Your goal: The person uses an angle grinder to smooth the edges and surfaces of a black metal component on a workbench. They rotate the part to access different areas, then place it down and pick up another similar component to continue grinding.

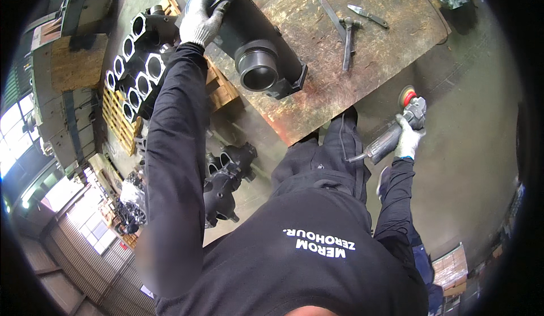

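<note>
A black cylindrical metal casting (252,27), with a flange at each end and a short round port facing me, lies on the worn metal-topped table (317,84). My left hand (199,20), in a pale knit glove, grips its far-left flanged end, thumb along the edge; some fingers are hidden. Off the table's right side, my gloved right hand (408,139) is closed around the grey body of an angle grinder (387,140). The grinder's red-and-yellow disc (407,95) points away from me, clear of the casting. Whether the disc is spinning I cannot tell.
On the table lie a knife-like hand tool (368,16), a flat metal bar (332,15) and a hammer-shaped tool (348,44). Several black castings (139,61) sit on a wooden pallet (118,118) at left. More dark castings (226,180) stand on the floor beside me.
</note>
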Demonstrator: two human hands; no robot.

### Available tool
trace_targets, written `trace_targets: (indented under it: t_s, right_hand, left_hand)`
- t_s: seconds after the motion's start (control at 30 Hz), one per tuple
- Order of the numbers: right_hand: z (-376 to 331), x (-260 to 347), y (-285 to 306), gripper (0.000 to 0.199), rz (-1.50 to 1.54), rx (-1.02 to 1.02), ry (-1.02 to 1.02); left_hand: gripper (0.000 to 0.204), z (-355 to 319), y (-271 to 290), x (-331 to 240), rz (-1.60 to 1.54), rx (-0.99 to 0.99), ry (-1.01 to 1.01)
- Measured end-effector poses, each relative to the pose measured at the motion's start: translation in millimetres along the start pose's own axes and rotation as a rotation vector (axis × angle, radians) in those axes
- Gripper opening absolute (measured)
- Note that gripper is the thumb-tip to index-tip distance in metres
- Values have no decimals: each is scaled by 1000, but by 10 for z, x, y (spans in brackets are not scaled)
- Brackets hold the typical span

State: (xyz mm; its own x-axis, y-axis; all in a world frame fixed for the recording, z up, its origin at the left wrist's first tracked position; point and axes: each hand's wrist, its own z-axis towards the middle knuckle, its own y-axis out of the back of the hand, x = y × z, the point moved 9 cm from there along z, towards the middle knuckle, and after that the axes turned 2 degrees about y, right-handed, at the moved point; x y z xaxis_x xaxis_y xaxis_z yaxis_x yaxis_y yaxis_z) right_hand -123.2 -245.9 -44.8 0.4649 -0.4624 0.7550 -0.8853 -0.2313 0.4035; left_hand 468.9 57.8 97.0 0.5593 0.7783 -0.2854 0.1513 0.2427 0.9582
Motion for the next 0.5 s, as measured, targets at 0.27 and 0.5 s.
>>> trace_targets:
  t_s: [0.27, 0.5]
  right_hand:
    - [-737, -306, 203, 102, 64, -126, 82]
    - [-857, -888, 316, 55, 237, -51, -68]
  left_hand:
    - [40, -1984, 216, 485, -366, -427, 202]
    - [47, -4749, -1010, 1024, -329, 113, 739]
